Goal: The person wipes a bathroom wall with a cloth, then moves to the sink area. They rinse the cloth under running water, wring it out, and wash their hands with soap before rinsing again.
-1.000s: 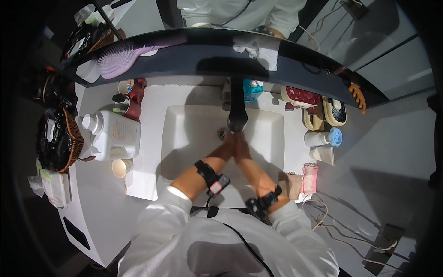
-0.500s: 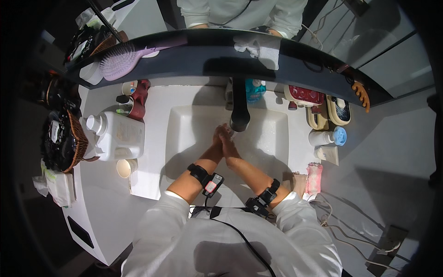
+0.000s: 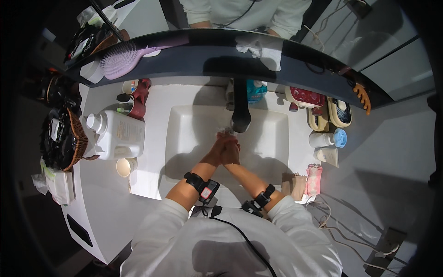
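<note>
Over the white sink basin (image 3: pixel 272 127), my hands are pressed together beneath the black faucet (image 3: pixel 241 113). Water splashes onto the fingers at the top. My left hand (image 3: pixel 218 148) is closed against my right hand (image 3: pixel 231 151), which curls around it. Where the fingers interlock is small and partly hidden, and I see no other object between the palms. Black straps with small devices circle both forearms.
Left of the basin stand a large white jug (image 3: pixel 121 135) and a paper cup (image 3: pixel 124 167). A teal bottle (image 3: pixel 255 91) is behind the faucet. At right are a blue-topped pump bottle (image 3: pixel 339 137) and a pink packet (image 3: pixel 314 179). A lilac hairbrush (image 3: pixel 121 61) lies on the dark shelf (image 3: pixel 198 60).
My hands have drawn slightly toward me and turned from a more stretched-out position into a tighter clasp. Water now splashes over the fingertips.
</note>
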`<action>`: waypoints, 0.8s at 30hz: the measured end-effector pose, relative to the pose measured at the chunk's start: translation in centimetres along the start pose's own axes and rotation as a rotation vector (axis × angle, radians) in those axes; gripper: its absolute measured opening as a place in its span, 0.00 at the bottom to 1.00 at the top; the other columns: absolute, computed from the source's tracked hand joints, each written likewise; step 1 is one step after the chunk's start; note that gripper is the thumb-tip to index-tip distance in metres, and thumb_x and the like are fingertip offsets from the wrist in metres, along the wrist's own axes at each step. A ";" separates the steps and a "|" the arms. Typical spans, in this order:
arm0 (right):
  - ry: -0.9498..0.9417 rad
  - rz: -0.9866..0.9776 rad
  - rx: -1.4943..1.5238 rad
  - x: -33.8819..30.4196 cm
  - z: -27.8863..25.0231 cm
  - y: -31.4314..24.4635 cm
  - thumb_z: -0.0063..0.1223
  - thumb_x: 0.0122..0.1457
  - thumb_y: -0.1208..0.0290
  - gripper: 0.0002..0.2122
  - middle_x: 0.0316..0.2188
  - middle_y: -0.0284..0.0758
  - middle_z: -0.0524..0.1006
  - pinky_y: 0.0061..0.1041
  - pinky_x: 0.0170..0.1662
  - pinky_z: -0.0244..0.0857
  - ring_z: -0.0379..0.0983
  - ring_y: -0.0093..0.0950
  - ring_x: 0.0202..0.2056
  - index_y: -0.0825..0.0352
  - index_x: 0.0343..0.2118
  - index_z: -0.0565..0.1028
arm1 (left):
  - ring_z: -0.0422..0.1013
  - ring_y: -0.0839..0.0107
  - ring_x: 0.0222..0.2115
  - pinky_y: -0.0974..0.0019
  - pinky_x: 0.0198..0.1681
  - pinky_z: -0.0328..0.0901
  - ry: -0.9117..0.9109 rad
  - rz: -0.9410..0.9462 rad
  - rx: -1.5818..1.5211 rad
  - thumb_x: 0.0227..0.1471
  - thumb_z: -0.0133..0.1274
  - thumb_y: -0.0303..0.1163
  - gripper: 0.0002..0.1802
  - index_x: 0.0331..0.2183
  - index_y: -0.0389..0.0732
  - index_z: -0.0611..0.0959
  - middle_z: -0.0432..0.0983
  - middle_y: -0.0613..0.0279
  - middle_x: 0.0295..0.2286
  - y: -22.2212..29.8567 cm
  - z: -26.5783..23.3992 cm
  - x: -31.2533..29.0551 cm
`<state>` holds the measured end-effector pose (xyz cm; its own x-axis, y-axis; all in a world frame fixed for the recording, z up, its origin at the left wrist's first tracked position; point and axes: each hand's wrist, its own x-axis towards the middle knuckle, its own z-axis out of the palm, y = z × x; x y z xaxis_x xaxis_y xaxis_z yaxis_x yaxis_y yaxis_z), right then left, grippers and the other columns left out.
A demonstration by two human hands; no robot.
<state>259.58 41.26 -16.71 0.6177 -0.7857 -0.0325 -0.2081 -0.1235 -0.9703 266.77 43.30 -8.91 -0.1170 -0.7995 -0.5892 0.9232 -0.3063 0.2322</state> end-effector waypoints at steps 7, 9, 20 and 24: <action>0.255 0.473 0.679 -1.5 0.6 -7.3 0.40 0.57 0.79 0.14 0.43 0.32 0.69 0.24 0.50 0.59 0.66 0.26 0.45 0.66 0.48 0.66 | 0.69 0.65 0.21 0.59 0.31 0.67 -0.168 0.197 -0.312 0.48 0.51 0.34 0.11 0.19 0.43 0.71 0.69 0.64 0.18 1.1 -0.3 -1.0; 0.223 0.210 0.358 -2.1 -0.1 -7.8 0.40 0.58 0.79 0.14 0.43 0.32 0.69 0.24 0.50 0.59 0.66 0.27 0.45 0.66 0.48 0.65 | 0.67 0.65 0.20 0.58 0.31 0.66 0.014 0.191 -0.262 0.50 0.50 0.36 0.13 0.18 0.44 0.69 0.68 0.63 0.17 1.2 -1.2 -0.7; 0.074 0.724 0.030 5.9 -4.7 -4.6 0.41 0.55 0.71 0.09 0.37 0.41 0.73 0.30 0.39 0.65 0.71 0.36 0.40 0.65 0.37 0.71 | 0.70 0.64 0.34 0.58 0.39 0.66 0.133 -0.085 0.097 0.54 0.40 0.51 0.24 0.43 0.41 0.69 0.70 0.58 0.35 0.5 0.3 0.8; 0.427 0.710 0.984 4.3 -4.1 -8.1 0.41 0.56 0.71 0.10 0.36 0.35 0.73 0.23 0.37 0.64 0.70 0.28 0.37 0.66 0.39 0.71 | 0.67 0.70 0.32 0.67 0.36 0.65 -0.021 0.117 0.348 0.53 0.43 0.51 0.25 0.46 0.42 0.67 0.68 0.61 0.33 1.1 1.1 1.9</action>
<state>260.81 36.33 -8.03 0.2736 -0.6483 -0.7106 0.3678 0.7531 -0.5455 267.12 40.92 -8.91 -0.0290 -0.8486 -0.5282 0.7514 -0.3670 0.5484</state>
